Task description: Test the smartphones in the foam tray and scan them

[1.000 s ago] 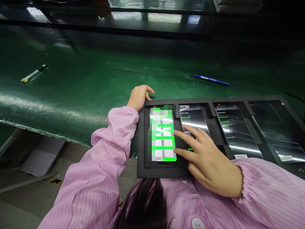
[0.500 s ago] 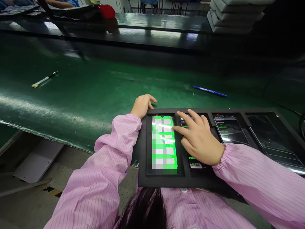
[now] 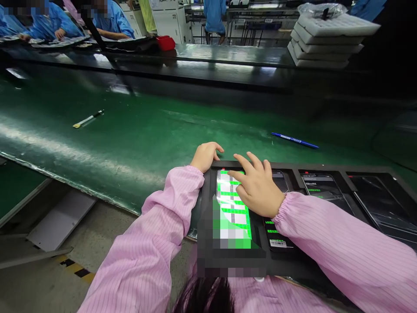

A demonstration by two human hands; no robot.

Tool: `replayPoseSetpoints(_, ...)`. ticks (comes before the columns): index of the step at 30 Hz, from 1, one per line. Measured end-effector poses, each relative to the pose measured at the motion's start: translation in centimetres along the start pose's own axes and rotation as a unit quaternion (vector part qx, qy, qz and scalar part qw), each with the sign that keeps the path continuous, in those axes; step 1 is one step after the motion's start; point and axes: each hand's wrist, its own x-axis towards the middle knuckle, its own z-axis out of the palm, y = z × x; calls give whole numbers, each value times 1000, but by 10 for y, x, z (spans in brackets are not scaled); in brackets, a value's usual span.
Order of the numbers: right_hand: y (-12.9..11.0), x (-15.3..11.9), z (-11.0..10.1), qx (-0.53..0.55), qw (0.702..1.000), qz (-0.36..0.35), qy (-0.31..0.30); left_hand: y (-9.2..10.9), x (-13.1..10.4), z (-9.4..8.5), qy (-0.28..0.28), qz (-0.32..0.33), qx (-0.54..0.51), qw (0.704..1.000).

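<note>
A black tray (image 3: 293, 267) with phones in its slots lies at the bench's near edge. The leftmost phone (image 3: 233, 204) shows a green and white grid, partly pixelated. Over its upper right part is my right hand (image 3: 259, 184), fingers spread, index fingertip at the screen; it holds nothing. That hand partly covers a second phone (image 3: 276, 232) with green text. Further right lie a third phone (image 3: 321, 184) with text and a dark one (image 3: 381, 195). My left hand (image 3: 206, 155) rests by the tray's upper left corner, fingers bent and apart, holding nothing.
On the green bench (image 3: 137, 143) lie a blue pen (image 3: 295, 140) behind the tray and a small brush (image 3: 88, 119) at the left. White foam trays (image 3: 325, 41) are stacked at the back right. People in blue (image 3: 114, 19) and a red object (image 3: 166, 42) are at the far left.
The view has tilted up, so the scene sits lower and further right. My right hand has moved left relative to the tray, over the leftmost phone's upper part. My left hand stays at the corner.
</note>
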Motion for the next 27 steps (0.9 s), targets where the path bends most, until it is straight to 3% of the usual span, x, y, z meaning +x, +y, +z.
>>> replayPoseSetpoints(9,-12,8,6,26,999,-31,-17,0,0,-1,-11,-4,-14,1000)
replayPoseSetpoints(22,-28,-57,-4,46,984,-158,-67,1,-1,2,-6,-5,-3,1000)
replayPoseSetpoints(27,-37,-77,-7,69,980,-163,-90,1,-1,2,-6,-1,-3,1000)
